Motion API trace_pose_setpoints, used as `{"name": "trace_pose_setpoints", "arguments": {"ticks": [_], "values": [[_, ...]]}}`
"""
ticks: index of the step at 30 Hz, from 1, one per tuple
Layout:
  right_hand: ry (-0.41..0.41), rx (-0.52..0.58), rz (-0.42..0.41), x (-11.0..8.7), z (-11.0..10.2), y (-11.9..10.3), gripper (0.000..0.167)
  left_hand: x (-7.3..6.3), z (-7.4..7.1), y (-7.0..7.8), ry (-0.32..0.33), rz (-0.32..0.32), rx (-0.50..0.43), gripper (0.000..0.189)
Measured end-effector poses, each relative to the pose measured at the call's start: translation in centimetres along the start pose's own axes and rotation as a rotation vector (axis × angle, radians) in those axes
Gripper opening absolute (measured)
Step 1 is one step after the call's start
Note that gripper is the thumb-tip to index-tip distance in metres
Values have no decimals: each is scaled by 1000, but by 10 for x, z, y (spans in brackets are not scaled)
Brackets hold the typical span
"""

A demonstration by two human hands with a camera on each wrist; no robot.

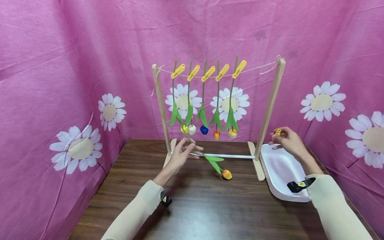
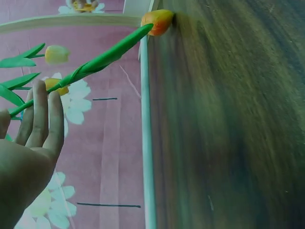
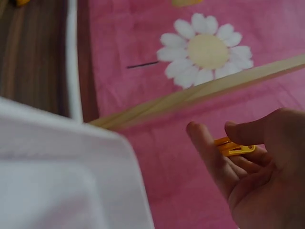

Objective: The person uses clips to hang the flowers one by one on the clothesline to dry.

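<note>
My left hand (image 1: 179,155) pinches the green stem of an orange-yellow artificial tulip (image 1: 227,174), whose bloom points down to the right just over the table. In the left wrist view the tulip (image 2: 157,22) stretches away from the fingers. My right hand (image 1: 289,142) holds a small yellow clothespin (image 3: 236,147) between thumb and fingers, above the white basin. Between the posts, yellow clothespins (image 1: 193,73) hold several tulips upside down on a string (image 1: 255,68); their blooms include a blue one (image 1: 204,130) and a white one (image 1: 192,129).
The wooden frame has a left post (image 1: 163,110), a right post (image 1: 271,106) and a white crossbar (image 1: 228,156) low down. A white basin (image 1: 271,181) stands right of the frame on the brown table (image 1: 186,213). Pink cloth with printed daisies surrounds the table.
</note>
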State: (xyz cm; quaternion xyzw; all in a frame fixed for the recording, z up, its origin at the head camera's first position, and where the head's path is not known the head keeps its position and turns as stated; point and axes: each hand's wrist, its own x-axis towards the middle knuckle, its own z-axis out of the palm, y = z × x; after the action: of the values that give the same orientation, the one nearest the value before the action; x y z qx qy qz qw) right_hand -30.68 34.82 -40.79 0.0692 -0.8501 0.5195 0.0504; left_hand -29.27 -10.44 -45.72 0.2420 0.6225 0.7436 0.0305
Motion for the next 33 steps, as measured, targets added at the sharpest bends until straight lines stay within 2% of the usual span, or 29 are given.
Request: {"name": "trace_pose_setpoints", "arguments": {"ticks": [3,6,9,14,21,27,33], "values": [[18,76,-24,1,-2,-12,38,3,4,1,-21,31,3,11],[42,169,-74,1,-5,-24,22,7,11,5,12,34,29,18],[74,256,-128,0,-7,-36,11,11,18,11,49,23,95,25],[138,406,-219,1,-10,-56,16,21,27,21,60,64,155,23],[249,379,-304,0,-14,-89,19,37,44,36,4,154,136,24],[222,467,-433,0,-13,-116,27,52,65,56,-54,162,142,27],[208,488,-517,3,-3,-137,27,69,91,74,-94,186,180,24]]}}
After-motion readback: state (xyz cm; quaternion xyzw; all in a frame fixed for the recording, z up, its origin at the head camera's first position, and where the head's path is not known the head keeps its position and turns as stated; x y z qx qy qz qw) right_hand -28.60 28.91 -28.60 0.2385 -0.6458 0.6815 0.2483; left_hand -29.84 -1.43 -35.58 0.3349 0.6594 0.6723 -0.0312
